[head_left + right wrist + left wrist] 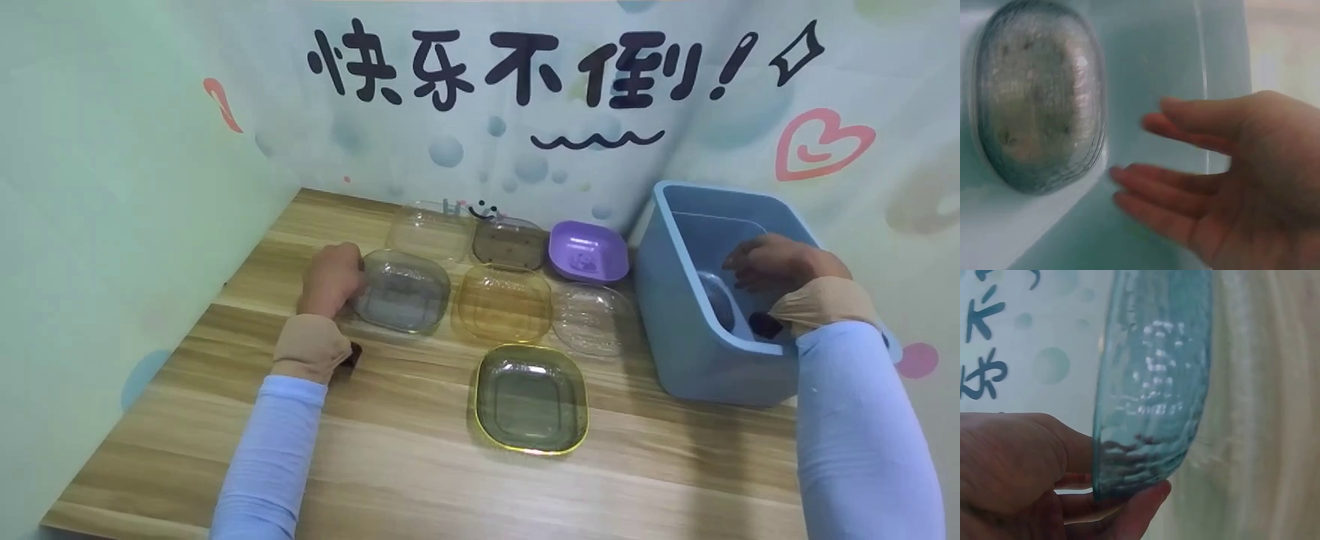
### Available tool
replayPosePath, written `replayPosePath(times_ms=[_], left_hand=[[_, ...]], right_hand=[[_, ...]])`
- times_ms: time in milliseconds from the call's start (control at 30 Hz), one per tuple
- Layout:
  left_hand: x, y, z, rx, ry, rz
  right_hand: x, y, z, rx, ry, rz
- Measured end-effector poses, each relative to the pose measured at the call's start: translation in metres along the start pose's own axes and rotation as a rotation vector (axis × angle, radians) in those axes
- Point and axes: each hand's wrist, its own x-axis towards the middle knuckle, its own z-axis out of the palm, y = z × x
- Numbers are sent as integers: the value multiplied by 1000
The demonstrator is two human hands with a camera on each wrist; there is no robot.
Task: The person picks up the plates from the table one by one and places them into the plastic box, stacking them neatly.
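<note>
My left hand grips the left edge of a smoky grey-blue clear plastic dish. Close up in the left wrist view, the same dish looks bluish, fingers and thumb at its lower end. Inside the blue bin my right hand has its fingers spread apart with nothing between them. A clear oval-looking dish lies in the bin just beyond those fingertips, apart from them; part of it shows past the bin's rim in the head view.
Beside the held dish stand an amber dish, a clear dish, a brown dish, a purple bowl and another clear dish. Nearer the front is a dark green dish with a yellow rim. A printed curtain hangs behind the wooden table.
</note>
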Motion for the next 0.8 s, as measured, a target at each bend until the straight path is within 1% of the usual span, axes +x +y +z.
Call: replayPosePath(times_ms=[67,133,233,333,400,533,700,800], left_hand=[[-1,3,-5,-8,18,24],[-2,7,-9,-28,29,33],[-6,14,-14,-47,53,41],[-9,21,-18,-68,74,45],[-11,25,-19,-78,85,47],[-16,32,-24,-73,110,46],[-22,41,-29,-54,195,70],[-24,48,-30,-81,252,76]], right_hand=[[11,4,-4,-43,82,-99],[18,7,-7,-59,193,-172],[22,6,-9,-51,347,-234],[18,2,-9,-50,463,-264],[13,-3,-9,-51,508,-286],[0,-18,-10,-58,561,-320],[-13,-37,-15,-101,603,-386],[-20,-46,-15,-119,620,-406]])
